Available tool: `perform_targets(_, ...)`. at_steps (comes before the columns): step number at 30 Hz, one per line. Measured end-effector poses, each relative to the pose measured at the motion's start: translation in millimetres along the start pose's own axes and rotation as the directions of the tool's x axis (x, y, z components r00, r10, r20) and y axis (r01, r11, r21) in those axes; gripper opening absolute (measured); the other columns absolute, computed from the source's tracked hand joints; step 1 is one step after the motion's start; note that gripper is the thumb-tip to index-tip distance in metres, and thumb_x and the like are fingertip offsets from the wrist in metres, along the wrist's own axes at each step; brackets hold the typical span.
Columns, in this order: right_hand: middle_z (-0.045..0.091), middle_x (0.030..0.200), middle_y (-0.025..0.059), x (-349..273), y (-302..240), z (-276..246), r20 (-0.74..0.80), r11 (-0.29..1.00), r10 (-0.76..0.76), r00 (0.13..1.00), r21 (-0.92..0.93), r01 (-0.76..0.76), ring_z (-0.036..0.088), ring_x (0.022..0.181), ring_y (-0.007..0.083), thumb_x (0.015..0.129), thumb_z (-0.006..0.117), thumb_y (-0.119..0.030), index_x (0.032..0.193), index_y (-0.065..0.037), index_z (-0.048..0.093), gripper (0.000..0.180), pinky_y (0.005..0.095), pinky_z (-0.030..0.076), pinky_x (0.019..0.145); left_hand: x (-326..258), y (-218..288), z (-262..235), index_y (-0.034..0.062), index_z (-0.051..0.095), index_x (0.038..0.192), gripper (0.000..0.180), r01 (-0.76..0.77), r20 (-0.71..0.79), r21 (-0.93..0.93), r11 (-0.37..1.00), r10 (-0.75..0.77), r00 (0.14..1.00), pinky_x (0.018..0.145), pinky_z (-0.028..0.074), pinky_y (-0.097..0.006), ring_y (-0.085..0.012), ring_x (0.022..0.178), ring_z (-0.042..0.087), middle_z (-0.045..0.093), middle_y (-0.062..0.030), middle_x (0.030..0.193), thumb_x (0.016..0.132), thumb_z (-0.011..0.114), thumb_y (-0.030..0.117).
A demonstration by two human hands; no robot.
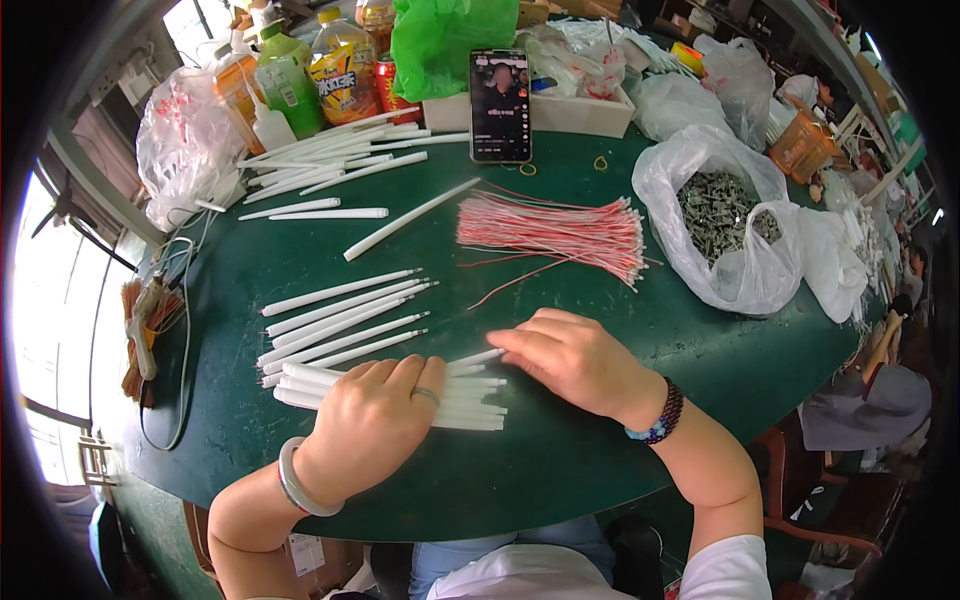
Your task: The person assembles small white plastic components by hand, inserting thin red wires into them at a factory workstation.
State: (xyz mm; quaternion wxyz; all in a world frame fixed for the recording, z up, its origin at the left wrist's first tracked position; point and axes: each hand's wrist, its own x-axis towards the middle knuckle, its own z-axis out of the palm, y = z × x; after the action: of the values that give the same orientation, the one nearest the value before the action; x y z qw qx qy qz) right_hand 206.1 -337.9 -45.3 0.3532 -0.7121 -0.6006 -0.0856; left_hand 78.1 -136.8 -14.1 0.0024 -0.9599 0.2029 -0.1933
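Observation:
A bundle of slim white plastic tubes (475, 408) lies near the front of the table under my left hand (372, 420), whose fingers are closed over them. My right hand (575, 362) is at the right end of one white tube (480, 357), thumb and fingers pinched at its tip. Just beyond, a row of white tubes (345, 318) lies side by side, with small metal-looking ends showing at the right. Farther back, a single white tube (410, 220) rests at a slant beside a bundle of thin red and white wires (548, 232).
A clear plastic bag (665, 215) of small dark parts stands at the right. More white tubes (330, 165) are piled behind. A phone (500, 108) stands upright before a white box (600, 112). Bottles (290, 85) line the back left. A glue gun (145, 325) with its cable lies at the left edge.

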Motion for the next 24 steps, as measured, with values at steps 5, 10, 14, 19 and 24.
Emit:
perform_targets(5, 0.064, 0.085, 0.0075, -1, 5, -13, -0.072, 0.997, 0.071, 0.995, -0.039, -0.074, 0.061, 0.074, 0.0233, 0.077, 0.068, -0.005, 0.100, -0.002, 0.063, 0.024, 0.0331, 0.052, 0.066, -1, 2, -9, -0.0038, 0.058, 0.108, 0.045, 0.106, 0.180, -0.094, 0.990, -0.088, 0.980, 0.068, 0.053, -0.035, -0.0272, 0.077, 0.065, 0.065, -0.0137, 0.095, 0.063, 0.060, -0.001)
perform_targets(10, 0.065, 0.086, 0.0059, -1, 5, -11, -0.097, 0.994, -0.055, 0.994, -0.095, 0.046, 0.061, 0.075, 0.0212, 0.076, 0.070, -0.004, 0.093, -0.002, 0.063, 0.019, 0.0307, 0.053, 0.065, -1, 2, -8, -0.0026, 0.058, 0.108, 0.048, 0.113, 0.169, -0.125, 0.986, -0.091, 0.981, 0.069, 0.053, -0.035, -0.0285, 0.079, 0.065, 0.065, -0.0141, 0.097, 0.060, 0.061, -0.003)
perform_targets(14, 0.064, 0.086, 0.0063, -2, 3, -9, -0.118, 0.994, -0.054, 0.992, -0.101, 0.042, 0.061, 0.074, 0.0207, 0.077, 0.069, -0.006, 0.090, -0.002, 0.062, 0.016, 0.0299, 0.053, 0.065, 1, -1, -1, -0.0022, 0.057, 0.095, 0.033, 0.008, 0.008, -0.050, 0.999, -0.007, 1.000, 0.053, 0.047, -0.027, -0.0151, 0.061, 0.056, 0.054, -0.0043, 0.074, 0.064, 0.061, 0.008)
perform_targets(19, 0.062, 0.080, 0.0069, -2, -4, -4, -0.119, 0.974, -0.102, 0.988, -0.213, 0.075, 0.060, 0.067, 0.0217, 0.072, 0.074, 0.000, 0.088, -0.002, 0.063, 0.020, 0.0298, 0.051, 0.058, 1, 2, -2, -0.0032, 0.057, 0.094, 0.033, -0.007, 0.004, -0.038, 0.999, 0.007, 1.000, 0.054, 0.048, -0.028, -0.0151, 0.061, 0.056, 0.053, -0.0053, 0.075, 0.063, 0.061, 0.008)
perform_targets(24, 0.062, 0.080, 0.0072, -4, -5, -3, -0.104, 0.971, -0.093, 0.990, -0.230, 0.066, 0.060, 0.067, 0.0218, 0.071, 0.074, 0.001, 0.087, -0.001, 0.063, 0.020, 0.0298, 0.051, 0.057, 2, 2, 0, -0.0037, 0.057, 0.093, 0.032, -0.018, -0.017, -0.026, 1.000, 0.018, 1.000, 0.054, 0.048, -0.027, -0.0150, 0.061, 0.056, 0.053, -0.0051, 0.074, 0.063, 0.060, 0.008)
